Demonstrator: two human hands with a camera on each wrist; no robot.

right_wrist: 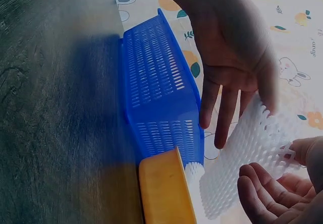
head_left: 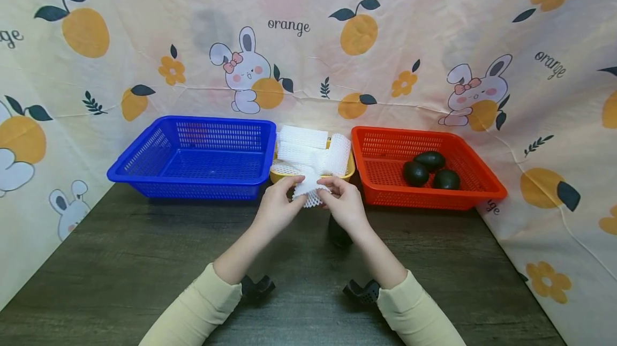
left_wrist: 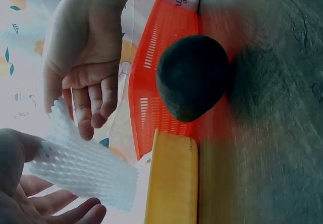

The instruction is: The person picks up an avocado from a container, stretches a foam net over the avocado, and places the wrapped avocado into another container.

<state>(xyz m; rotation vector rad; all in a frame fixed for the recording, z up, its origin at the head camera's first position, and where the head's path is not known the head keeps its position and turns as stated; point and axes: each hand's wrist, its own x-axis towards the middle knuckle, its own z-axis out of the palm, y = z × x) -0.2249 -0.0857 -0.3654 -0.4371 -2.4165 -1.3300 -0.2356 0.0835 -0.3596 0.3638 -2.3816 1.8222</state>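
Aloft over the counter (head_left: pixel 168 281), a white foam net (left_wrist: pixel 88 171) is pinched near one end by fingers of the left hand (head_left: pixel 278 204) and right hand (head_left: pixel 348 207); likely featherlight, soft and easily torn, it is best held by opposite edges.

Your dark, wood-grained table (head_left: pixel 120 260) carries three containers along its far side: a blue basket (head_left: pixel 202 190) to your left, a red basket (head_left: pixel 419 198) to your right, and a smaller yellow bin (left_wrist: pixel 174 178) close between them. Nearer to you, one dark avocado (head_left: pixel 339 232) rests directly on the tabletop, partly hidden from the head view.
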